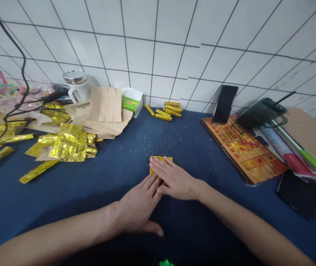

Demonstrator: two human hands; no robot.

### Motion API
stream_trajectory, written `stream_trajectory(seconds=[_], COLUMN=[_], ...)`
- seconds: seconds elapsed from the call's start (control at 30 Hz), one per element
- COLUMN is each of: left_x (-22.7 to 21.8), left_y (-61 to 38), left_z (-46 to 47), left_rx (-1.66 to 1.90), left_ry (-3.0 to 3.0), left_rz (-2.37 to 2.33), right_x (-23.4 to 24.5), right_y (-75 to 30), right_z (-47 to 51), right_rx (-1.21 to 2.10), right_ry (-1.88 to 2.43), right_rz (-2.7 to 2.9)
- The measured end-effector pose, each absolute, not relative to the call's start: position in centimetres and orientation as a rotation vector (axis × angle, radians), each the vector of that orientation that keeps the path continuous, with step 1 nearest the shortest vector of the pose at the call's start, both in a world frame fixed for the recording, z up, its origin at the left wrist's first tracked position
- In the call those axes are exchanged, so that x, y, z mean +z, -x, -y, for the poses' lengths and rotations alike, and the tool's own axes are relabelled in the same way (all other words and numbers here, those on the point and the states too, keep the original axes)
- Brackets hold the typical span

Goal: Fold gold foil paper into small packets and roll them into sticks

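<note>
On the blue tabletop, a small piece of gold foil paper (169, 159) lies mostly covered by my hands. My right hand (177, 179) rests flat across it, fingers stretched out. Coming from the lower left, my left hand (139, 203) lies flat too, its fingertips at the paper's near edge and partly under my right hand; its thumb sticks out to the side. Farther back, several narrow folded gold strips (171, 109) sit in a small pile by the wall.
Crumpled gold foil sheets (69, 144), brown paper (105, 105), a white mug (78, 88) and a green-white box (131, 101) stand at left, with a black cable (23, 66). Right: a phone (225, 103), an orange box (246, 147), a dark cup (263, 112) and notebooks (313, 133).
</note>
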State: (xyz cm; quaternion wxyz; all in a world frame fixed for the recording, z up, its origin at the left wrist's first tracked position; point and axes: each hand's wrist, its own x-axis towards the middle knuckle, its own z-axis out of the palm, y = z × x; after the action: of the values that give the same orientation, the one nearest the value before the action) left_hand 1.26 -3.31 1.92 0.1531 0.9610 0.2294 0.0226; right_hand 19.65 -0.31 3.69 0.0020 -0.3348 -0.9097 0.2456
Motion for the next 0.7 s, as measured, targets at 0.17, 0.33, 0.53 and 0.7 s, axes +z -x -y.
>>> stream_trajectory(seconds=[0.17, 0.33, 0.53, 0.7], left_x=[1.6, 1.8, 2.0, 2.1], left_y=[-1.2, -1.2, -1.3, -1.2], left_z=[3.5, 3.6, 3.2, 2.9], left_rx=[0.005, -0.057, -0.029, 0.047], left_ry=[-2.726, -2.727, -2.73, -2.7], left_rz=[-0.695, -0.717, -0.707, -0.71], right_x=[2.3, 2.3, 2.6, 1.2], right_y=[-20.5, -20.8, -23.1, -23.6], right_z=[-1.8, -2.3, -0.6, 1.5], right_rx=[0.651, 0.726, 0.596, 0.317], right_ry=[1.097, 1.127, 1.233, 1.163], right_rz=[2.863, 2.713, 2.214, 2.49])
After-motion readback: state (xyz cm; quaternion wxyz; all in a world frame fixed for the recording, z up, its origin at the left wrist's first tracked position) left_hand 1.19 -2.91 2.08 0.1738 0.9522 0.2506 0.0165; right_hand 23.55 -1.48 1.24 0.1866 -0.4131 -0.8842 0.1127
